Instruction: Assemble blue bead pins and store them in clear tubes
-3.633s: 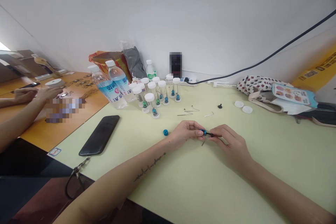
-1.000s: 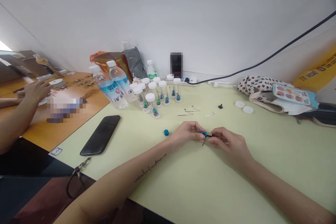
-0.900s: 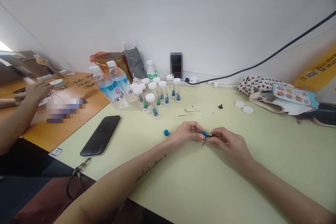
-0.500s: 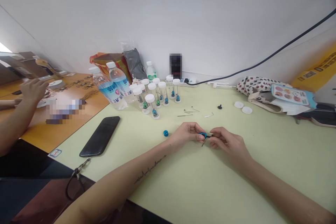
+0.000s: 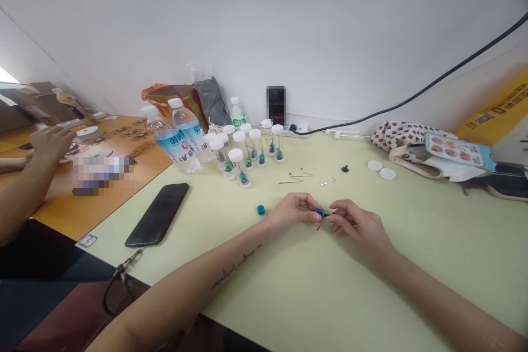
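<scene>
My left hand (image 5: 293,210) and my right hand (image 5: 353,222) meet above the pale green table top (image 5: 371,297). Between their fingertips is a small blue part on a thin black rod (image 5: 320,213), pinched by both hands. A thin metal pin (image 5: 318,226) pokes out beneath it. Just left of my left hand lies a loose blue bead (image 5: 260,209). Several capped plastic vials (image 5: 243,162) stand beyond, holding blue and green parts on thin rods. Bent wires (image 5: 296,177) lie nearer my hands.
A black smartphone (image 5: 157,215) lies at left, with two water bottles (image 5: 173,140) behind it. A small black knob (image 5: 345,168) and two white caps (image 5: 381,169) sit at right, near a patterned bag (image 5: 406,137). A co-worker's hand (image 5: 51,144) is over the adjoining orange desk (image 5: 144,168).
My hands have stayed together on the blue part, with the black rod showing shorter past my right fingers. The co-worker's hand has moved up and away from the orange desk's surface.
</scene>
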A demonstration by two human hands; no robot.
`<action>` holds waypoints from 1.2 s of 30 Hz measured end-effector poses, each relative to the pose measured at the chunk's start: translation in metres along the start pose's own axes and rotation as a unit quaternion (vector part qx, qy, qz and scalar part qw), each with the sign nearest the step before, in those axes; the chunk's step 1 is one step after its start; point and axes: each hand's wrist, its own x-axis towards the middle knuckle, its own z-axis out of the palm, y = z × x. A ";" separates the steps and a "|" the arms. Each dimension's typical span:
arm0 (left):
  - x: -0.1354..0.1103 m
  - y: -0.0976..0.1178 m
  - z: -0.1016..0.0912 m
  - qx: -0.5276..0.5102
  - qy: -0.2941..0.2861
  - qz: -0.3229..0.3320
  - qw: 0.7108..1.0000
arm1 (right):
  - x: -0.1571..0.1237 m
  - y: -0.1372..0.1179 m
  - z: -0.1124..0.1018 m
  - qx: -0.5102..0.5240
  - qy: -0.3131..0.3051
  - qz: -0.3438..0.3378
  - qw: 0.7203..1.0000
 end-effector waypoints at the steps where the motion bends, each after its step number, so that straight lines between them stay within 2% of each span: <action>1: 0.000 0.000 0.000 0.000 0.000 -0.001 1.000 | 0.000 0.000 0.000 -0.006 -0.001 0.003 1.000; 9: 0.000 0.001 0.002 0.002 -0.002 0.004 1.000 | 0.000 -0.002 0.000 -0.004 -0.008 0.004 1.000; 22: -0.003 0.001 0.003 0.025 -0.051 0.003 0.998 | -0.001 -0.004 -0.002 -0.006 -0.012 0.041 0.999; 28: -0.003 0.003 0.005 0.010 -0.039 0.007 0.999 | 0.000 -0.003 -0.001 -0.004 -0.026 0.043 0.999; 36: -0.003 0.007 0.002 -0.044 0.003 -0.018 0.999 | 0.002 0.000 -0.001 -0.003 -0.035 -0.011 0.999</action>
